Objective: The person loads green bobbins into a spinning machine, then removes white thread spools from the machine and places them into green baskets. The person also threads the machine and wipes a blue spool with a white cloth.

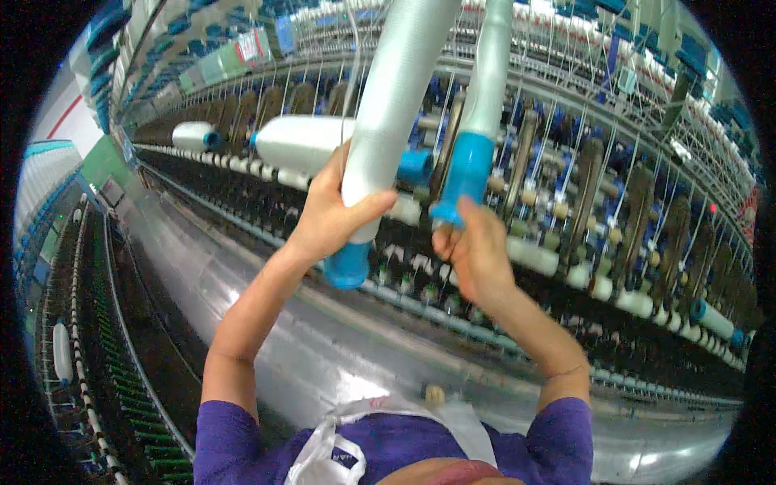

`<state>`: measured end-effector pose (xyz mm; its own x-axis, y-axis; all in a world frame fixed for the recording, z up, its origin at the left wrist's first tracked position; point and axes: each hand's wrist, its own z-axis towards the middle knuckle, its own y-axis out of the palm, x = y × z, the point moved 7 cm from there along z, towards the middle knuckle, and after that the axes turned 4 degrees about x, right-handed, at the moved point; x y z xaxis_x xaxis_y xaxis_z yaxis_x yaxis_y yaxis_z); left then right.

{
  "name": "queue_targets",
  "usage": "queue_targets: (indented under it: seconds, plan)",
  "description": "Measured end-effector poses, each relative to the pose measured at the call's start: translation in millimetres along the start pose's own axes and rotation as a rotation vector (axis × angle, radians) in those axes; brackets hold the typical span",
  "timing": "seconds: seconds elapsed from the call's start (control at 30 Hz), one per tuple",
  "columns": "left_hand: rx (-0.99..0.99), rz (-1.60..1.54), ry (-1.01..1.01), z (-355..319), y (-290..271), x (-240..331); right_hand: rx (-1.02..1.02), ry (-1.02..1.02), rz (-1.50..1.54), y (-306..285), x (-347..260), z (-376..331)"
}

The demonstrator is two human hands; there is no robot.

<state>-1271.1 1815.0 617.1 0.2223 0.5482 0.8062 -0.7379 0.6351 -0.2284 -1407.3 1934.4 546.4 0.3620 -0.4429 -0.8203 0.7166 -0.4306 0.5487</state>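
Observation:
My left hand [335, 212] is wrapped round the lower part of a full white roving bobbin [396, 97], which slants up out of the top of the view. The blue end of its tube sticks out below my palm. To the right hangs a thinner bobbin [473, 166], its blue tube bare at the bottom and a thin layer of white roving higher up. My right hand [482, 250] has its thumb and curled fingers on that tube's lower rim. The tops of both bobbins are out of view.
Behind my hands runs a long spinning frame [598, 283] with rows of rollers and rods. Several white bobbins lie along it, such as a large one [299, 144] and a smaller one [192, 134]. Another machine [113, 364] stands at left, beyond the grey floor [202, 267].

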Motion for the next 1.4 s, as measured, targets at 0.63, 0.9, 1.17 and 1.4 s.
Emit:
queue_targets:
  seconds: [0.63,0.9,1.17,1.4]
  plan:
    - [1.013,-0.461,-0.386,-385.3,-213.7,-72.4,-0.782,0.506,-0.356,175.2,280.2,-206.3]
    - [1.226,-0.581,-0.306,-399.9,-215.7,-92.3,-1.001,0.853,-0.140,200.3,312.0,-233.8]
    - [1.203,-0.619,-0.369,-388.4,-213.3,-107.1,-1.083,0.847,-0.176,192.2,319.1,-224.3]
    - [1.217,-0.788,-0.407,-376.1,-203.1,-109.8,-1.109,0.780,-0.191,190.4,313.3,-218.3]
